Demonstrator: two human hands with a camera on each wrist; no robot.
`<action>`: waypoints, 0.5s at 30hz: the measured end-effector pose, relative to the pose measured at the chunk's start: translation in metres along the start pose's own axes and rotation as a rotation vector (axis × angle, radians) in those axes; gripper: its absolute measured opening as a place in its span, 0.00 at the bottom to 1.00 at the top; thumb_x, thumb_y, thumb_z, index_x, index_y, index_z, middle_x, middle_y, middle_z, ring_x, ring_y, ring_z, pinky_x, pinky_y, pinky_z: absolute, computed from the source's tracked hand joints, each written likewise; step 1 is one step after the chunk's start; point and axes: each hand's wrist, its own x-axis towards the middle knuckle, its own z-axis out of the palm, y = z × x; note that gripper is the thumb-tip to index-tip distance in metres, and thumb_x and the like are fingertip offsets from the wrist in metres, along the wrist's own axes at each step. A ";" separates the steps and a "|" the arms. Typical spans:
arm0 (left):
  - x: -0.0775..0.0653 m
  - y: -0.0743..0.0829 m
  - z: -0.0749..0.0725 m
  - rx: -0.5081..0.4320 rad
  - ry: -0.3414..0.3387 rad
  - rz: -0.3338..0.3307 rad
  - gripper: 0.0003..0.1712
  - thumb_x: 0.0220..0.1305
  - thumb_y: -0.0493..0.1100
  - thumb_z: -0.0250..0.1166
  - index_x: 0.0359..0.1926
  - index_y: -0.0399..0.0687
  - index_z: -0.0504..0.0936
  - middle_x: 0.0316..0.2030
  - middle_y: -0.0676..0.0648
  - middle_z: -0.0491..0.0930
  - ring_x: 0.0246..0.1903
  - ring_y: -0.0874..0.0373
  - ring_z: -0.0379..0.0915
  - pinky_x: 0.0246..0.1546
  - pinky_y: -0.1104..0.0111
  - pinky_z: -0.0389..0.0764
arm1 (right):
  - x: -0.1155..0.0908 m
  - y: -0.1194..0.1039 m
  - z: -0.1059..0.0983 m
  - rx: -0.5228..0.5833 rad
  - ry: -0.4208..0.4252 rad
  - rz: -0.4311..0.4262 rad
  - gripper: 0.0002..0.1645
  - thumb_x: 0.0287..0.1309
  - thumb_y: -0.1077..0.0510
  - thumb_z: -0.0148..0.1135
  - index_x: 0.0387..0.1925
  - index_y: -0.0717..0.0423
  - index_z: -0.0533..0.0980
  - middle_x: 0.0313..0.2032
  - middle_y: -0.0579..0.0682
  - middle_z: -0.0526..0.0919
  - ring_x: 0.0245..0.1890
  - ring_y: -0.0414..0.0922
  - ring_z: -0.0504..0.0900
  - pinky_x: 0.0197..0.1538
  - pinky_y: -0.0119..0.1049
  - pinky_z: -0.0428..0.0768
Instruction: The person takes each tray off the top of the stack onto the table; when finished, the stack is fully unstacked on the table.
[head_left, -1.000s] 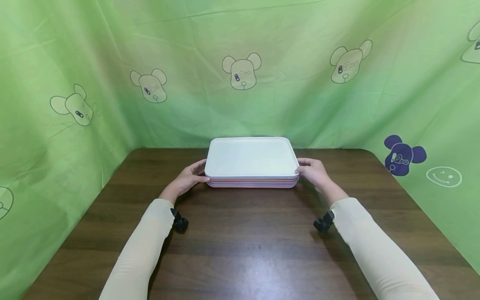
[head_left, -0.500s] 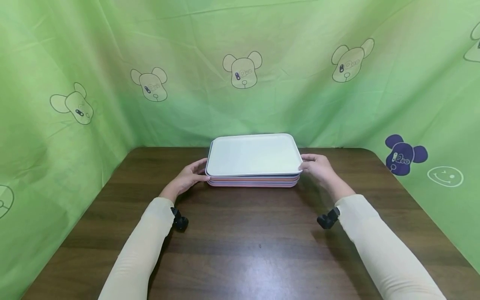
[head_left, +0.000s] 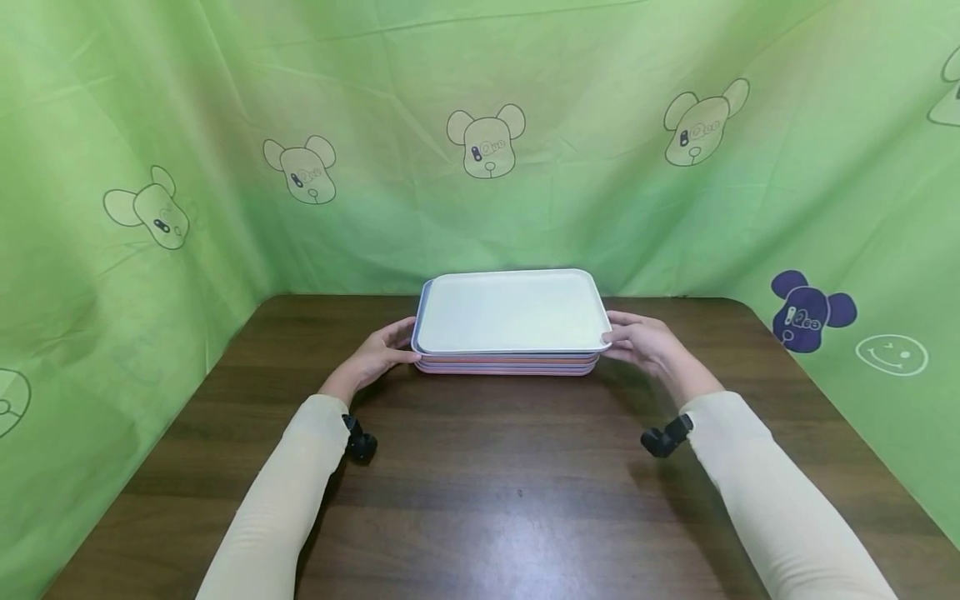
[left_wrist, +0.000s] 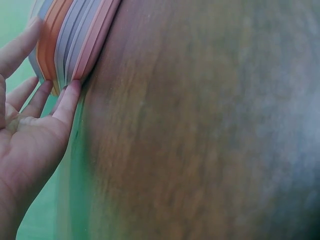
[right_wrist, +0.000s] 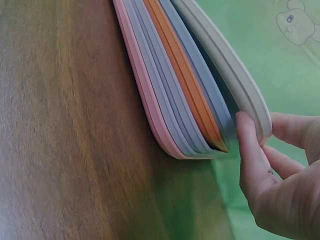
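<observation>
A stack of rectangular trays stands on the wooden table, a white tray (head_left: 513,312) on top. Below it, in the right wrist view, come a blue tray (right_wrist: 214,102), an orange tray (right_wrist: 182,75), lavender trays (right_wrist: 165,90) and a pink tray (right_wrist: 141,95) at the bottom. My right hand (head_left: 645,342) pinches the white tray's right near corner between thumb and fingers. That corner is raised, with a gap over the blue tray. My left hand (head_left: 372,354) rests its fairly straight fingertips (left_wrist: 75,86) against the left side of the lower trays.
The brown table (head_left: 480,483) extends in front of the stack and to both sides. Behind it hangs a green curtain (head_left: 390,200) with printed bear heads, close to the stack's far edge. A small black camera (head_left: 362,446) sits on each wrist.
The white tray has shifted right and its right side has risen slightly, baring the blue tray's left edge. My right hand moved right with it; my left hand stays in place.
</observation>
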 end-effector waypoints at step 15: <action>0.002 0.000 0.000 -0.002 -0.002 0.002 0.46 0.60 0.26 0.64 0.75 0.43 0.53 0.73 0.42 0.53 0.70 0.47 0.52 0.64 0.56 0.63 | -0.010 0.002 -0.008 0.021 0.009 0.022 0.43 0.61 0.78 0.50 0.74 0.67 0.45 0.30 0.48 0.84 0.31 0.42 0.85 0.42 0.35 0.83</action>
